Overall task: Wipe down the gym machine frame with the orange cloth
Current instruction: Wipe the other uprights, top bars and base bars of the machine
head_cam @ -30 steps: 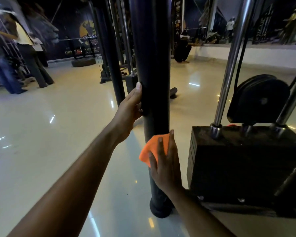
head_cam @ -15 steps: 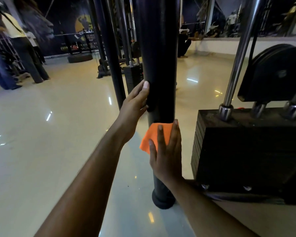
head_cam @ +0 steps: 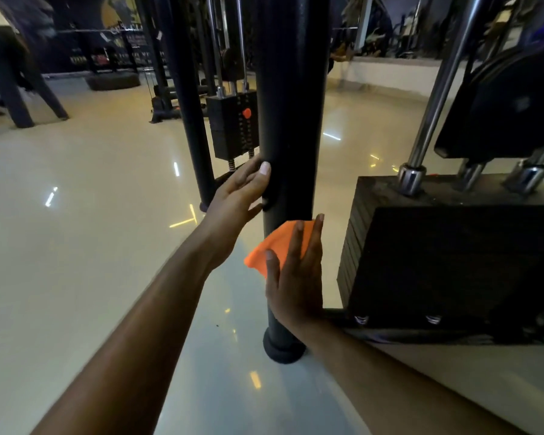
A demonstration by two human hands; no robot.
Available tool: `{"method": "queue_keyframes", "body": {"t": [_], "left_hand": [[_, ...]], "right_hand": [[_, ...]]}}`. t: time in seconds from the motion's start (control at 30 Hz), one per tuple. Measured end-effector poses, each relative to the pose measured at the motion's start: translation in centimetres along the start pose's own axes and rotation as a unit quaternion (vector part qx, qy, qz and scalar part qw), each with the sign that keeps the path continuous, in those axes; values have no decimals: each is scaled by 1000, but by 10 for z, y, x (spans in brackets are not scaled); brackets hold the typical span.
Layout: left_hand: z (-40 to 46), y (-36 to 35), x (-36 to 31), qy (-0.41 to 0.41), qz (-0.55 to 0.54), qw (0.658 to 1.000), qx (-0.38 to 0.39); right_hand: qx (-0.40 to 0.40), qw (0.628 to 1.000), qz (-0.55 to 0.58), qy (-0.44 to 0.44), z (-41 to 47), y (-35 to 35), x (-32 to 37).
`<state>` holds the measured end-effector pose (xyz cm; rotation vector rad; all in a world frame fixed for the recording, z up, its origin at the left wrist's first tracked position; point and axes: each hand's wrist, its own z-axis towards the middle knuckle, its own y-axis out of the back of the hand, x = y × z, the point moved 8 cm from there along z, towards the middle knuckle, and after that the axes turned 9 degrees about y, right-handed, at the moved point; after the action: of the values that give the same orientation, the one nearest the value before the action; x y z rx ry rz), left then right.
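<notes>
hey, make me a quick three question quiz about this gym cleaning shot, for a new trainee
1. True or false: the right hand presses the orange cloth flat against the black post.
2. Where does the left hand rest?
A. on the weight stack
B. on the side of the black post, above the cloth
C. on the floor
3. Fill in: to the right of the post sits a black ____ stack with chrome guide rods rising from it.

Key: 1 true; 2 B; 3 weight
</notes>
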<state>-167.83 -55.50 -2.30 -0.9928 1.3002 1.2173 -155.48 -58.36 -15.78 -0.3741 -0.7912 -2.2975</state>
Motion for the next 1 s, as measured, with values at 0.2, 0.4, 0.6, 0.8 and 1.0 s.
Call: {"method": "queue_keyframes", "body": {"t": [0.2, 0.4, 0.6, 0.8, 1.0], "left_hand": [[3, 1, 16, 12, -11, 1000, 6], [-3, -1, 41, 30, -15, 999, 22], [0, 5, 54, 55, -16, 998, 18], [-2, 4, 54, 47, -18, 999, 19], [-4, 5, 49, 52, -34, 998, 18]], "right_hand": [[-18, 999, 16, 35, 26, 9, 8], [36, 998, -42, 20, -38, -24, -29], [-20, 1000, -19, 5, 17, -6, 0], [52, 995, -64, 53, -43, -22, -25], [13, 999, -18, 42, 4, -4, -7]]}}
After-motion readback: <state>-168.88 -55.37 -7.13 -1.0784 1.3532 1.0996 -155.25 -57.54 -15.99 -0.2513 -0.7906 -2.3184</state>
